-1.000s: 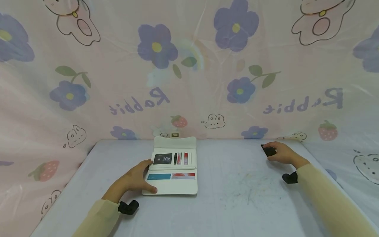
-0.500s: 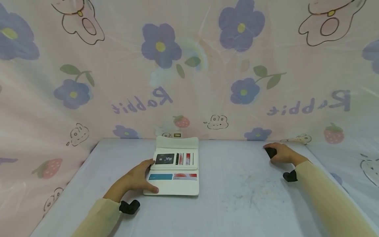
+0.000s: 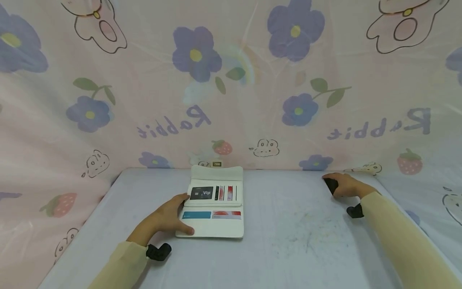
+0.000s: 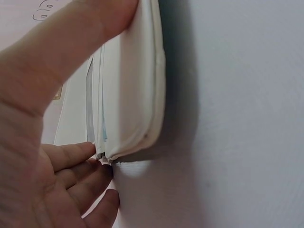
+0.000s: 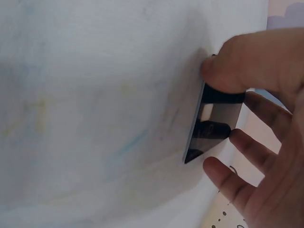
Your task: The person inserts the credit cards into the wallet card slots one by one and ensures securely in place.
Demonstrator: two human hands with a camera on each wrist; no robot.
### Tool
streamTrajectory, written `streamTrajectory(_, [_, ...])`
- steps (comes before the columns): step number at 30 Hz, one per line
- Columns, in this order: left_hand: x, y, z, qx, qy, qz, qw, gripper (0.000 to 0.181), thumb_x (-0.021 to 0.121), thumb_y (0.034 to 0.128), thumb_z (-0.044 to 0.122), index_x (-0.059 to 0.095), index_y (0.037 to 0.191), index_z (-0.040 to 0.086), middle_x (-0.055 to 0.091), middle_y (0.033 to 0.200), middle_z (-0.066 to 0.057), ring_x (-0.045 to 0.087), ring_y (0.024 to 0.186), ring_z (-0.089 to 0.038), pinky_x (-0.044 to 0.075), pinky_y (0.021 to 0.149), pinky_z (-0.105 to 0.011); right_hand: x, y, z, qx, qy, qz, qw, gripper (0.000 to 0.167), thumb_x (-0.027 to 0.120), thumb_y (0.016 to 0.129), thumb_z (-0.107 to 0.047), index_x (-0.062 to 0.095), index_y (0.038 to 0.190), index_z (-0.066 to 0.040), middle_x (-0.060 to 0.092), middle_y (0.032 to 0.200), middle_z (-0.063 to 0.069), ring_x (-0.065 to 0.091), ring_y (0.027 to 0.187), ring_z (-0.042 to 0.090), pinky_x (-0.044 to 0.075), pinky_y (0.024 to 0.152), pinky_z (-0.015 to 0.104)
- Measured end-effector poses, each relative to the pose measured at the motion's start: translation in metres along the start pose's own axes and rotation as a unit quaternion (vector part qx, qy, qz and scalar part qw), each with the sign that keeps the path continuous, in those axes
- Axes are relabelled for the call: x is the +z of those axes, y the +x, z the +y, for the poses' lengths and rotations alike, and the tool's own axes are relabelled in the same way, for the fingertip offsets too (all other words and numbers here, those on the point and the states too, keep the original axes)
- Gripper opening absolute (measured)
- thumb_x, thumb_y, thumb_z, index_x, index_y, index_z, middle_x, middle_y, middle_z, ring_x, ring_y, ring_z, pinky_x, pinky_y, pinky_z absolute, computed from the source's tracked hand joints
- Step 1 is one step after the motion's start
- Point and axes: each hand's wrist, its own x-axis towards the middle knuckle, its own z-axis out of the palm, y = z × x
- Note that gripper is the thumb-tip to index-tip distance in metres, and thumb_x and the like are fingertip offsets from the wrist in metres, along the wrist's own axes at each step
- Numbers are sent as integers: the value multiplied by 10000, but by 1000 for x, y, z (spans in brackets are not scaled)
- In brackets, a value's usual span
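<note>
A white wallet lies unfolded on the table, left of centre in the head view. Its slots hold a dark "Vip" card, a blue card, a red and white card and several narrower card edges. My left hand grips the wallet's left side, thumb on the lower flap and fingers at the edge; the left wrist view shows the thumb over the wallet corner. Far to the right, my right hand pinches a thin, glossy black card, tilted with one edge near the tabletop.
The white table bears faint smudges right of the wallet. A pink patterned curtain with flowers and rabbits hangs behind the table and along its sides. Black wrist mounts sit at both cuffs.
The head view has shifted slightly. The black card in my right hand has tilted more steeply. My left hand stays in place on the wallet.
</note>
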Motion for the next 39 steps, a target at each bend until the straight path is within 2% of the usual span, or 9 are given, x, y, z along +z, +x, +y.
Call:
streamTrajectory(4, [-1,0,1,-28,-29,-7,10000,1252,917,487,529,327,1475,36,319,1551,-181,312,1423,-390,315,1109,-589,-2,0,0,22,-89,-46,9999,817,689,639,-5,408,1404,57,340,1413,390,401,1224,556,424,915,619])
streamTrajectory(7, [-1,-1,2,-32,-31,-12,10000,1250,917,487,526,328,1475,37,323,1550,-181,315,1422,-388,318,1106,-590,-4,1,0,52,-137,-89,9999,818,687,637,-4,408,1403,59,335,1406,394,437,1172,517,445,858,558])
streamTrajectory(15, [-2,0,1,-5,23,-9,10000,1260,913,494,535,316,1480,28,317,1551,-184,319,1421,-385,317,1113,-577,-6,4,2,-38,-184,-72,9998,802,714,633,1,434,1383,59,329,1395,401,380,1210,581,445,870,596])
streamTrajectory(20, [-1,0,1,-11,9,-6,10000,1263,914,491,536,316,1481,28,323,1548,-183,323,1420,-382,321,1114,-572,-6,5,2,-19,-206,-148,9997,818,714,619,12,432,1385,61,323,1402,397,349,1231,602,477,813,501])
streamTrajectory(24, [0,0,0,-35,16,2,10000,1269,912,488,544,315,1482,30,326,1546,-184,324,1419,-382,324,1111,-573,-8,8,1,-10,-199,-196,9996,824,704,604,22,431,1381,66,311,1403,394,379,1199,567,462,764,446])
streamTrajectory(31, [0,1,-2,-58,-22,-24,10000,1276,911,486,550,306,1489,46,314,1554,-176,314,1423,-384,318,1111,-581,-9,10,0,240,-227,-313,9990,818,735,607,-13,446,1372,26,323,1413,365,370,1168,534,449,818,551])
streamTrajectory(39, [2,2,-4,-45,-21,-11,10000,1271,907,491,553,306,1491,49,317,1554,-173,314,1424,-381,322,1108,-582,-13,16,1,240,-589,-415,9971,809,725,597,-15,462,1363,-23,346,1401,350,310,1210,604,425,763,549])
